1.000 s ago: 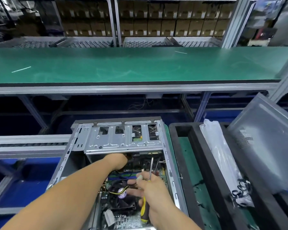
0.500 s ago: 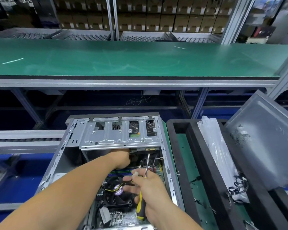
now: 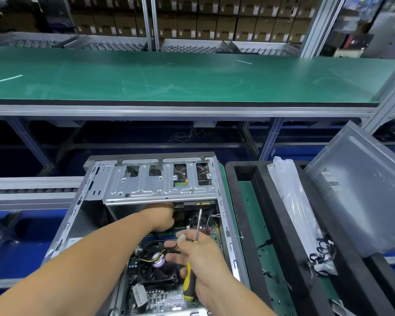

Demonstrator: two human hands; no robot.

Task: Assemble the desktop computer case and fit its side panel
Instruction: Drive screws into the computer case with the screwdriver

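Note:
The open computer case [image 3: 221, 201] lies on its side in front of me, its motherboard and black CPU fan [image 3: 155, 267] exposed. A silver drive cage [image 3: 157, 185] spans its far end. My left hand [image 3: 162, 216] reaches in under the cage; its fingers are hidden there. My right hand [image 3: 201, 254] hovers over the fan, holding a yellow-and-black screwdriver [image 3: 189, 286] with its shaft pointing away, and pinching a small white connector [image 3: 181, 237] on yellow and black wires. The grey side panel [image 3: 363, 190] leans at the right.
A black foam tray [image 3: 246, 224] stands right of the case, with a clear plastic bag [image 3: 294, 208] and black cable ties in it. A long green workbench [image 3: 192, 76] runs across behind. A roller conveyor [image 3: 32, 190] lies at the left. Shelves of cardboard boxes fill the back.
The view has tilted slightly, so the case sits lower-left to higher in frame. My hands have hardly moved; the right hand has kept the connector and screwdriver.

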